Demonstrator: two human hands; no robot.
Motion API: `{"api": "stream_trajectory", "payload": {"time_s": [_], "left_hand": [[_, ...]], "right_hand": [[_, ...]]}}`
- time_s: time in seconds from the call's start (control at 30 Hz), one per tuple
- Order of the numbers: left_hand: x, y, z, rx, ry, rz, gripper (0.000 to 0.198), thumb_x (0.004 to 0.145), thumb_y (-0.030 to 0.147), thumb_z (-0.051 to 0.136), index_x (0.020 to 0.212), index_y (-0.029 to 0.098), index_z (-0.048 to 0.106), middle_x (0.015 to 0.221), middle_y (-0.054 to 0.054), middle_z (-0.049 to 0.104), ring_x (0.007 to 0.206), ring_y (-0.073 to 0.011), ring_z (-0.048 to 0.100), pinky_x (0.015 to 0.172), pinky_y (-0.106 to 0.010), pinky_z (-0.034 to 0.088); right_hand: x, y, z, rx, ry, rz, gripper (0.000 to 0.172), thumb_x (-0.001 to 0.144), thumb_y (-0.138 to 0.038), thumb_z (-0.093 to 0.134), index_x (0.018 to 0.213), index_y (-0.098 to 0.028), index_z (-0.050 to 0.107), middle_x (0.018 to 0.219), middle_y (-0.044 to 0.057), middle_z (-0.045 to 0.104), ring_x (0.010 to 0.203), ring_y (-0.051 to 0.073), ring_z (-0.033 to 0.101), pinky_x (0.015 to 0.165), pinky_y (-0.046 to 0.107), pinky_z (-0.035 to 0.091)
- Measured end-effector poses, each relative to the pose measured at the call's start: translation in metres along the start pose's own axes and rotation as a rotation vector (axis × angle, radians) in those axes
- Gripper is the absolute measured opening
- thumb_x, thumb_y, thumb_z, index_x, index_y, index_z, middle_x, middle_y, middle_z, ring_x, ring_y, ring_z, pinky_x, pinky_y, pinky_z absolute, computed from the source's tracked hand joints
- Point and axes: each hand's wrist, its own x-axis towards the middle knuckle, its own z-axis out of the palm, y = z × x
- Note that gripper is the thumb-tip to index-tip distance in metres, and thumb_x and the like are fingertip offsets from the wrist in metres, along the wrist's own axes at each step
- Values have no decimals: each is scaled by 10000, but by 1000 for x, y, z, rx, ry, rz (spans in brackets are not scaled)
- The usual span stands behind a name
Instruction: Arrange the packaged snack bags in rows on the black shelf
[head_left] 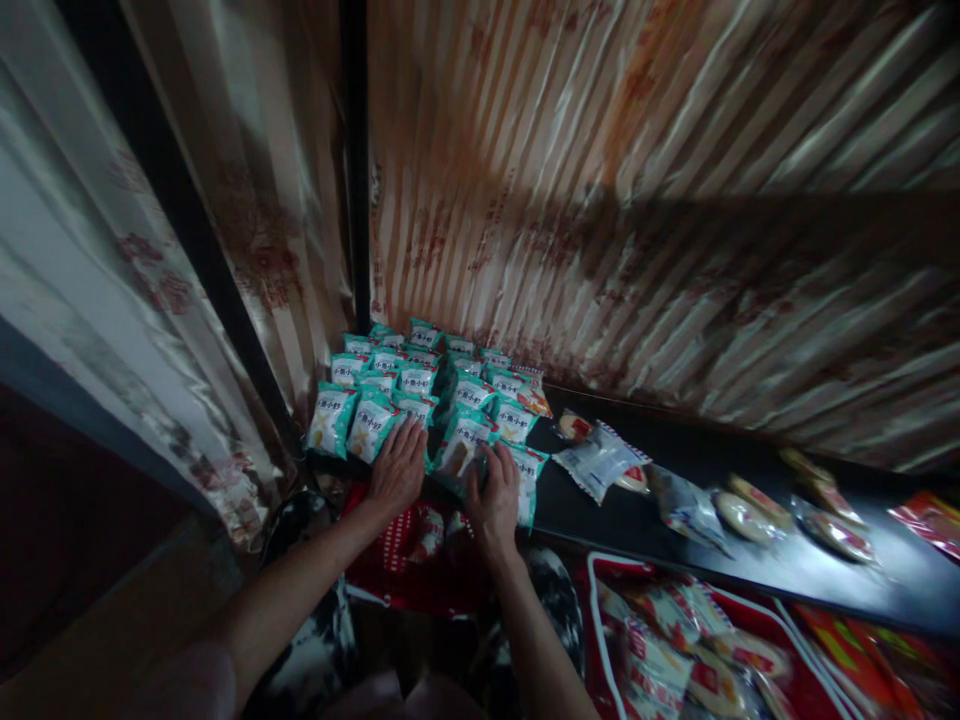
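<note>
Rows of teal-and-white snack packets [416,378] stand close together at the left end of a black shelf. My left hand [401,465] lies with fingers stretched out against a front-row packet [415,410], covering its lower part. My right hand [495,495] reaches between a front packet [466,437] and the snack packet at the row's right end [531,480]. Its thumb and fingers are apart and slightly bent, touching the packets' edges. Neither hand has a packet lifted.
Wrapped round pastries [754,515] and a silvery packet [600,460] lie along the black shelf [559,500] to the right. Below are a red basket with a white rim [600,640] and another red basket [405,590] between my knees. Pleated curtains [525,200] hang behind; a dark post [356,160] stands left.
</note>
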Motion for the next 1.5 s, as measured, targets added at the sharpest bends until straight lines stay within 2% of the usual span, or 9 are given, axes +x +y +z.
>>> {"api": "stream_trajectory", "payload": {"time_s": [0.23,0.43,0.6,0.73,0.87,0.97,1.1,1.27,1.5], "left_hand": [[0,2,0,21,30,-2,457,869,138,398,1312,46,466,1413,-164,458,1407,-271,256,1139,-490,297],[0,2,3,48,52,-5,465,876,146,393,1331,66,450,1427,-143,447,1409,-264,252,1127,-486,316],[1,3,1,50,28,-17,466,879,163,401,1330,61,453,1433,-139,441,1407,-260,257,1139,-470,300],[1,4,0,52,8,-38,459,886,189,400,1325,70,465,1435,-128,441,1402,-252,271,1150,-458,280],[2,4,1,49,13,-55,448,881,186,412,1310,80,486,1428,-112,455,1397,-239,283,1157,-441,269],[2,3,1,43,19,-49,454,870,178,424,1307,76,491,1427,-110,458,1396,-239,284,1161,-435,264],[2,3,1,33,18,-59,451,865,184,442,1300,82,502,1415,-99,474,1393,-228,291,1170,-420,250],[3,4,-2,22,28,-60,443,864,182,442,1289,77,511,1415,-111,472,1394,-229,288,1168,-420,254],[3,3,0,29,13,-53,465,866,174,417,1320,98,480,1416,-115,468,1386,-246,308,1143,-464,288]], "right_hand": [[51,20,10,35,-20,90,480,856,-318,401,1275,-101,486,1305,201,518,1243,289,458,1036,498,380],[83,32,22,56,-196,219,602,817,-395,416,1299,-36,454,1190,235,598,1095,307,585,950,460,442],[103,29,22,25,-357,302,488,816,-353,446,1231,-110,526,1070,173,669,998,284,633,882,403,457],[117,33,23,96,-415,369,350,781,-362,514,1070,-186,605,962,109,690,954,267,622,845,378,440],[126,36,25,182,-437,410,252,761,-415,520,838,-200,626,863,78,686,878,243,618,794,347,442],[128,36,27,261,-445,433,269,736,-448,538,787,-196,620,858,72,684,849,234,616,783,344,445],[130,37,32,381,-445,492,289,687,-464,601,799,-198,620,865,54,690,856,231,620,785,345,461],[136,40,38,571,-500,629,326,700,-480,626,860,-196,615,806,51,710,786,223,667,710,333,520],[141,34,42,730,-528,725,367,700,-423,689,975,-196,603,872,58,727,791,230,701,711,362,566]]}}
